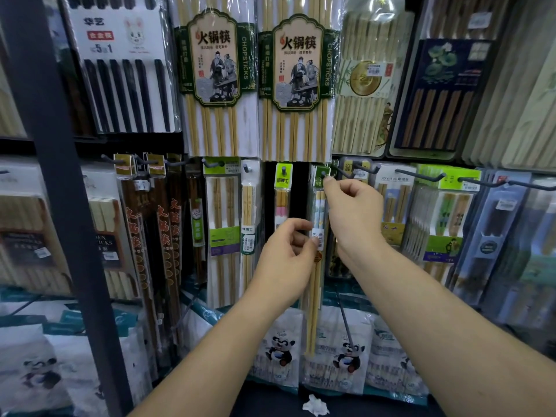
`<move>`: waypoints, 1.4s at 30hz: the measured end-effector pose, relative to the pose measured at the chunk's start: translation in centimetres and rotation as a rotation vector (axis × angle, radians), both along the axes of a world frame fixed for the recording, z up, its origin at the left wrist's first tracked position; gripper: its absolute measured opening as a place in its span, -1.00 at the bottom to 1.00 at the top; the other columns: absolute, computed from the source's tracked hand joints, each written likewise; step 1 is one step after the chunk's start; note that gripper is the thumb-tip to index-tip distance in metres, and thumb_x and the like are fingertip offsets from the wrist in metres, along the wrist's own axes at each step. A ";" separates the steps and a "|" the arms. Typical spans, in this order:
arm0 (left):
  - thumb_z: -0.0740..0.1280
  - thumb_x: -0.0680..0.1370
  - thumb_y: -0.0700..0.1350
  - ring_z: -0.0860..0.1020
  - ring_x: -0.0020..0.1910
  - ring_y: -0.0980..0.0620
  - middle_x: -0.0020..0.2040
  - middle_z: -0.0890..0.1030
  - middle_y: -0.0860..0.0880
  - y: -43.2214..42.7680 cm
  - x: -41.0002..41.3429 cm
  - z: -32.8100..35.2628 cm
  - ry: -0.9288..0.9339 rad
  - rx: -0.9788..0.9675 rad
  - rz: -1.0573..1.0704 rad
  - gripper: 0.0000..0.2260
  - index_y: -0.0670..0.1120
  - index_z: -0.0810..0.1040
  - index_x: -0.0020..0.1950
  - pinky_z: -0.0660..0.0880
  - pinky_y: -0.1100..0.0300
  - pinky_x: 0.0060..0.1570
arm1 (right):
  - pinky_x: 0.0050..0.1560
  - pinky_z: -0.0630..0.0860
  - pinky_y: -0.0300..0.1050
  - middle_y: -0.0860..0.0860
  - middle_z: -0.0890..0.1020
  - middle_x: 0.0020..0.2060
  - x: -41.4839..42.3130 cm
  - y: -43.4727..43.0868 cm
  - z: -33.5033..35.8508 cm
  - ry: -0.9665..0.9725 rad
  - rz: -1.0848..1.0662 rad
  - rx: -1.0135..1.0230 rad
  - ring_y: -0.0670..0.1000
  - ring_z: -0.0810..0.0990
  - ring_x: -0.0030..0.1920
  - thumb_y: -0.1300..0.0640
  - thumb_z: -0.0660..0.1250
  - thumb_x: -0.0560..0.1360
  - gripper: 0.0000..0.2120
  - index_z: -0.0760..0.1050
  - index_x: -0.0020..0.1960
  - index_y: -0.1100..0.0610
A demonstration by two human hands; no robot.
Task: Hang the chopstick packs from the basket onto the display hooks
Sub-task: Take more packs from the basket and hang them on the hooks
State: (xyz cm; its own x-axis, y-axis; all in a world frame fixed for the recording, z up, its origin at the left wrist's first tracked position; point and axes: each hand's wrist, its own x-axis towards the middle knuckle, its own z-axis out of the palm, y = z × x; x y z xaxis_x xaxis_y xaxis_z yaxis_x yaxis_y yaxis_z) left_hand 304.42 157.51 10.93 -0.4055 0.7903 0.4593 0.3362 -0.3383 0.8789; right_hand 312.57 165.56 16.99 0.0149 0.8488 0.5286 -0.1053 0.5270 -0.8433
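Head view: the chopstick pack point(313, 302) hangs upright near the middle of the lower row of the rack point(54, 145), with its green top card at a hook point(322, 175). The right hand point(352, 212) pinches that card between thumb and fingertips, apparently to steer its hole onto the hook's tip. Whether the hole is already threaded I cannot tell. The left hand point(285, 257) pinches the pack's left edge midway down, beside its white price label, likely to keep the long pack from swinging. Both hands are thus clamped on the same pack. The basket is out of sight.
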 end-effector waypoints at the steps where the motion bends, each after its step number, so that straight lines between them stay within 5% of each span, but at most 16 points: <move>1: 0.34 0.66 -0.10 0.65 -0.15 -0.09 -0.15 0.62 0.01 0.0 0.0 0.0 0.020 -0.018 0.011 -0.83 0.20 0.51 0.09 0.64 -0.19 -0.16 | -0.31 0.39 -0.51 -0.18 0.38 -0.60 0.1 0.0 -0.1 -0.011 -0.008 0.021 -0.19 0.39 -0.47 0.08 0.36 0.59 -0.62 0.45 -0.39 0.10; 5: 0.29 0.67 0.01 0.57 -0.16 0.13 -0.08 0.57 0.11 -0.6 -0.3 0.2 0.498 -0.084 0.194 -0.88 0.10 0.51 0.20 0.60 0.12 -0.15 | -0.30 0.41 -0.49 -0.22 0.52 -0.48 0.5 0.1 -0.5 -0.033 -0.009 0.075 -0.26 0.48 -0.39 0.04 0.38 0.59 -0.76 0.59 -0.22 0.10; 9: 0.17 0.70 0.05 0.56 -0.03 -0.01 0.12 0.50 0.01 -1.1 0.0 1.1 0.706 -0.041 0.326 -0.78 0.02 0.47 0.28 0.57 0.01 -0.06 | -0.31 0.41 -0.43 -0.11 0.54 -0.35 1.0 0.2 -1.0 -0.030 -0.004 0.100 -0.26 0.46 -0.38 0.05 0.40 0.58 -0.83 0.58 -0.14 0.13; 14: 0.07 0.75 -0.02 0.33 0.51 0.05 0.57 0.35 0.00 0.5 0.3 1.9 0.414 -0.015 0.112 -0.57 0.01 0.18 0.64 0.26 0.20 0.42 | -0.26 0.44 -0.43 -0.06 0.59 -0.26 1.4 0.4 -1.8 -0.042 0.006 0.082 -0.27 0.50 -0.32 0.03 0.43 0.56 -0.85 0.58 -0.10 0.10; 17: 0.05 0.74 0.12 0.10 0.62 0.12 0.67 0.13 0.08 2.0 0.6 2.0 0.126 -0.084 -0.058 -0.48 0.10 -0.01 0.69 0.09 0.17 0.53 | -0.14 0.52 -0.33 -0.05 0.63 -0.10 1.5 0.4 -2.5 -0.060 0.031 0.054 -0.28 0.55 -0.18 0.01 0.40 0.58 -0.87 0.57 0.04 0.07; 19: 0.04 0.71 0.21 0.11 0.61 0.13 0.68 0.11 0.07 2.9 0.6 1.9 -0.009 -0.084 -0.086 -0.43 0.13 -0.04 0.69 0.11 0.17 0.49 | 0.19 0.52 -0.21 -0.06 0.60 0.19 1.5 0.5 -3.4 -0.130 0.097 0.041 -0.25 0.54 0.14 -0.01 0.29 0.64 -0.72 0.50 0.32 0.02; 22: 0.05 0.71 0.22 0.19 0.50 0.21 0.66 0.17 0.09 4.1 0.6 1.4 -0.138 -0.042 -0.125 -0.44 0.17 -0.03 0.68 0.19 0.30 0.33 | 0.51 0.16 -0.13 -0.17 0.22 0.58 1.1 0.6 -5.1 -0.256 0.270 0.050 -0.18 0.18 0.55 -0.17 0.04 0.69 -0.50 0.13 0.61 -0.16; 26: 0.06 0.73 0.17 0.34 0.27 0.51 0.54 0.28 0.21 5.6 0.6 0.6 -0.228 -0.017 -0.161 -0.49 0.15 0.06 0.68 0.26 0.60 0.04 | 0.32 0.10 -0.56 -0.35 0.09 0.53 0.1 1.5 -7.1 -0.287 0.410 0.048 -0.58 0.11 0.37 -0.30 -0.10 0.64 -0.40 -0.03 0.64 -0.19; 28: 0.07 0.73 0.15 0.34 0.08 0.68 0.47 0.32 0.27 6.4 0.5 0.4 -0.248 0.002 -0.161 -0.50 0.12 0.12 0.67 0.29 0.64 -0.01 | 0.30 0.12 -0.57 -0.32 0.13 0.56 -0.4 2.4 -7.4 -0.264 0.442 0.022 -0.63 0.13 0.31 -0.35 -0.11 0.62 -0.37 -0.03 0.64 -0.17; 31: 0.09 0.73 0.14 0.36 0.25 0.47 0.54 0.34 0.19 7.8 0.2 0.8 -0.293 0.006 -0.130 -0.51 0.09 0.17 0.66 0.27 0.53 0.12 | 0.47 0.10 -0.35 -0.28 0.12 0.58 -1.2 3.8 -7.4 -0.258 0.475 -0.002 -0.52 0.15 0.41 -0.38 -0.11 0.56 -0.29 -0.03 0.65 -0.15; 35: 0.12 0.73 0.12 0.35 0.50 0.12 0.56 0.38 0.05 9.9 -0.1 1.4 -0.362 -0.005 -0.079 -0.53 0.04 0.25 0.63 0.24 0.13 0.50 | 0.51 0.12 -0.27 -0.23 0.15 0.57 -2.3 5.9 -7.1 -0.222 0.519 -0.066 -0.46 0.20 0.40 -0.38 -0.07 0.52 -0.24 -0.04 0.65 -0.12; 38: 0.10 0.73 0.10 0.35 0.49 0.10 0.56 0.38 0.01 10.6 0.1 1.7 -0.376 -0.017 -0.057 -0.53 0.01 0.24 0.64 0.25 0.15 0.44 | 0.60 0.07 -0.07 -0.11 0.17 0.61 -2.8 7.1 -7.0 -0.195 0.538 -0.108 -0.21 0.15 0.54 -0.36 -0.04 0.49 -0.21 -0.02 0.65 -0.09; 42: 0.08 0.74 0.09 0.29 0.41 0.22 0.60 0.31 0.07 9.8 0.4 1.2 -0.373 -0.018 -0.092 -0.51 0.06 0.13 0.67 0.21 0.23 0.30 | 0.61 0.09 0.00 -0.12 0.16 0.61 -2.2 7.2 -7.6 -0.188 0.516 -0.079 -0.18 0.16 0.55 -0.32 -0.05 0.60 -0.32 -0.02 0.65 -0.11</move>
